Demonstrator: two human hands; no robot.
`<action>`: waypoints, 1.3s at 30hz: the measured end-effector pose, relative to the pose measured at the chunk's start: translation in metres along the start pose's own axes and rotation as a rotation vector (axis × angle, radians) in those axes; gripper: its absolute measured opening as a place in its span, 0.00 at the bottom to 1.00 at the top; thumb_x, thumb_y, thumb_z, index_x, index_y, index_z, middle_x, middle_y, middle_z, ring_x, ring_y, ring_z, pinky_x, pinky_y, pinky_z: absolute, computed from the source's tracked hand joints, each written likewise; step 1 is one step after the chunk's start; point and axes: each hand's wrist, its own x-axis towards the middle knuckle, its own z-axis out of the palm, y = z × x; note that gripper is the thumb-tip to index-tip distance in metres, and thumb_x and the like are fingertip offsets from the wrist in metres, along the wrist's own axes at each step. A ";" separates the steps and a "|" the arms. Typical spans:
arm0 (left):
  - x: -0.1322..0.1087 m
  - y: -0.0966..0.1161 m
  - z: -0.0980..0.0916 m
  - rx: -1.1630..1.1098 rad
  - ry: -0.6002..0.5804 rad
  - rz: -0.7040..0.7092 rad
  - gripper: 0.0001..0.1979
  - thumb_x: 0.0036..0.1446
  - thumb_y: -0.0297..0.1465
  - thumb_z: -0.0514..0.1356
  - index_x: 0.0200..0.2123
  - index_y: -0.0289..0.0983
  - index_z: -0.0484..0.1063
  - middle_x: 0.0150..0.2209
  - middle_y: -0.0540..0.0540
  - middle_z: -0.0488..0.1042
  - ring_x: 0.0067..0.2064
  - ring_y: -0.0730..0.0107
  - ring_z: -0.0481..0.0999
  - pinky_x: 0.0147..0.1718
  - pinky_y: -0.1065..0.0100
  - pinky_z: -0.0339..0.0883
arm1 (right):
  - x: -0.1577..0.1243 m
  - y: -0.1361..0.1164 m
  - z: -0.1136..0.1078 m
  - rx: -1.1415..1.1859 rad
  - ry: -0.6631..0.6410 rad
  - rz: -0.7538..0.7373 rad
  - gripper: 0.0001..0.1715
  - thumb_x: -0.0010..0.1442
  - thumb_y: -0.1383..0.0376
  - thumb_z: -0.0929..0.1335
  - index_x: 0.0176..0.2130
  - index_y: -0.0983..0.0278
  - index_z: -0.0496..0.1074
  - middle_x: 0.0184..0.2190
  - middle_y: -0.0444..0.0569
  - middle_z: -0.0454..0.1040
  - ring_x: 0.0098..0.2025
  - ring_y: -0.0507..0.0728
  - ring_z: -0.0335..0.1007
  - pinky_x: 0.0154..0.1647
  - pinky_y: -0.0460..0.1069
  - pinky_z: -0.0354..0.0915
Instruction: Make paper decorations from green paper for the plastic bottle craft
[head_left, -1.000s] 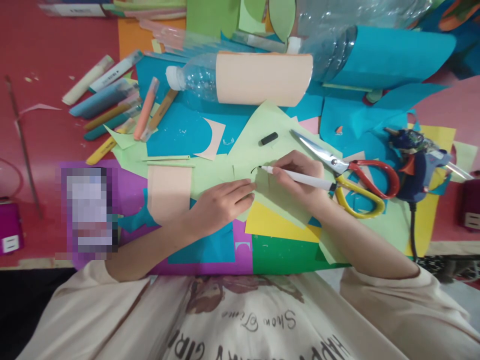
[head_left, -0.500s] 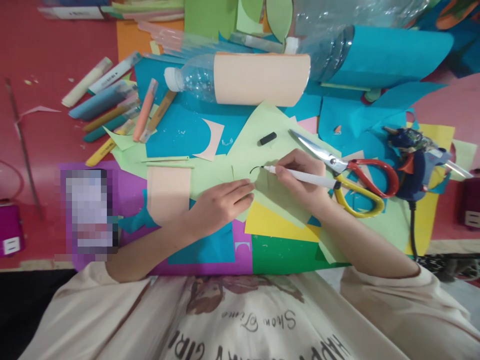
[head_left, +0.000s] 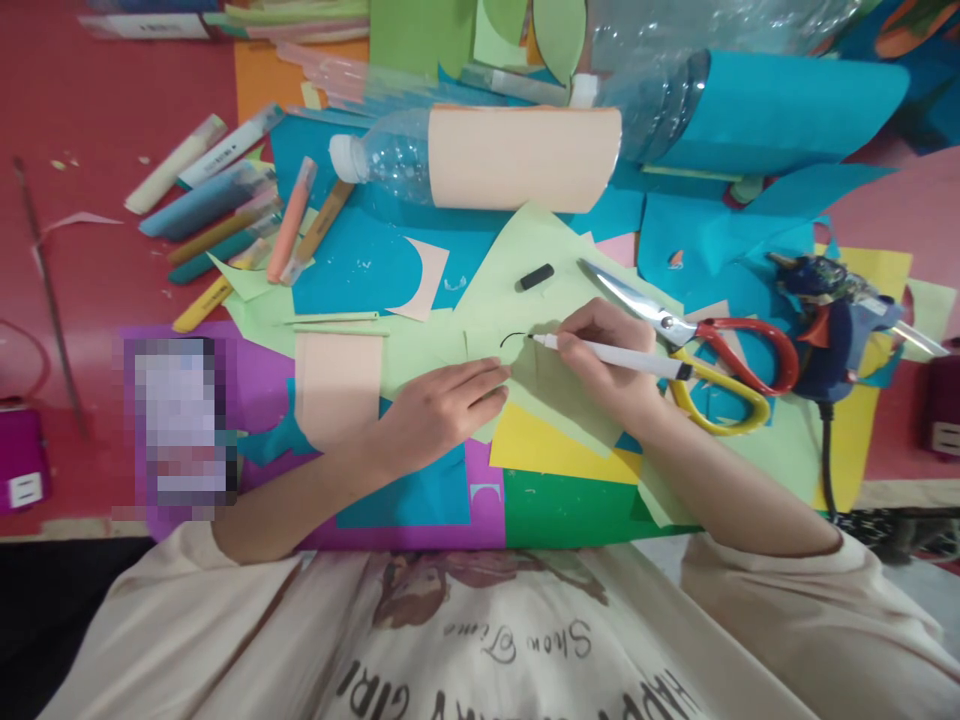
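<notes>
My right hand (head_left: 606,345) is closed around a white marker pen (head_left: 626,358). Its black tip rests at the end of a short curved black line on the light green paper (head_left: 495,270). My left hand (head_left: 450,405) lies flat, fingers stretched out, with its fingertips on that paper just below the line. A small black pen cap (head_left: 535,277) lies on the paper above the line. Right beside my right hand are scissors (head_left: 671,325) with red and yellow handles, blades apart.
A clear bottle wrapped in peach paper (head_left: 525,160) lies at the back, with a blue-wrapped bottle (head_left: 780,115) behind it. Several markers (head_left: 202,200) are piled at the left. A blue glue gun (head_left: 829,345) is at the right, and a blurred phone (head_left: 180,420) lies left.
The pen tip has moved slightly right, and the curved black line is a little longer. My left hand has stayed in place.
</notes>
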 end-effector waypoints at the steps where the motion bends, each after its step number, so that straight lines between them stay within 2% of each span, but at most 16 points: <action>1: 0.000 0.000 0.000 0.001 -0.001 -0.002 0.10 0.61 0.19 0.53 0.38 0.29 0.74 0.44 0.41 0.79 0.49 0.64 0.78 0.47 0.66 0.76 | 0.000 0.000 0.000 0.001 -0.001 0.005 0.07 0.50 0.66 0.66 0.23 0.61 0.63 0.16 0.41 0.64 0.19 0.48 0.56 0.18 0.46 0.52; 6: 0.000 0.000 0.000 0.004 -0.001 -0.009 0.10 0.61 0.19 0.53 0.38 0.30 0.74 0.44 0.42 0.79 0.49 0.64 0.78 0.48 0.66 0.75 | 0.001 0.000 0.003 -0.034 -0.015 0.056 0.06 0.49 0.66 0.66 0.23 0.62 0.64 0.17 0.41 0.64 0.18 0.48 0.55 0.18 0.46 0.52; 14: -0.001 0.000 0.000 0.020 -0.026 -0.016 0.11 0.62 0.20 0.52 0.39 0.31 0.74 0.45 0.43 0.79 0.51 0.67 0.77 0.49 0.68 0.75 | 0.001 0.000 -0.001 -0.039 0.005 0.016 0.08 0.49 0.67 0.65 0.22 0.61 0.61 0.16 0.41 0.64 0.19 0.48 0.56 0.18 0.46 0.52; 32: -0.001 0.002 0.002 0.021 0.000 -0.004 0.08 0.59 0.21 0.56 0.39 0.29 0.74 0.45 0.41 0.79 0.50 0.64 0.77 0.49 0.67 0.75 | 0.002 0.000 -0.003 -0.053 -0.029 0.039 0.08 0.47 0.69 0.65 0.21 0.60 0.61 0.16 0.41 0.63 0.19 0.49 0.56 0.18 0.47 0.52; 35: -0.001 0.002 0.002 0.029 -0.011 0.004 0.08 0.59 0.21 0.55 0.39 0.28 0.74 0.45 0.40 0.78 0.50 0.63 0.77 0.48 0.65 0.75 | -0.001 0.002 -0.005 -0.007 -0.010 0.021 0.08 0.50 0.69 0.65 0.22 0.60 0.62 0.17 0.42 0.64 0.20 0.50 0.57 0.18 0.47 0.54; 39: -0.001 0.005 0.001 0.040 -0.045 0.001 0.10 0.59 0.20 0.53 0.39 0.29 0.74 0.46 0.40 0.78 0.51 0.62 0.77 0.48 0.65 0.76 | -0.002 0.002 -0.006 0.049 0.045 -0.063 0.10 0.56 0.62 0.66 0.24 0.60 0.65 0.18 0.42 0.65 0.20 0.51 0.58 0.19 0.48 0.55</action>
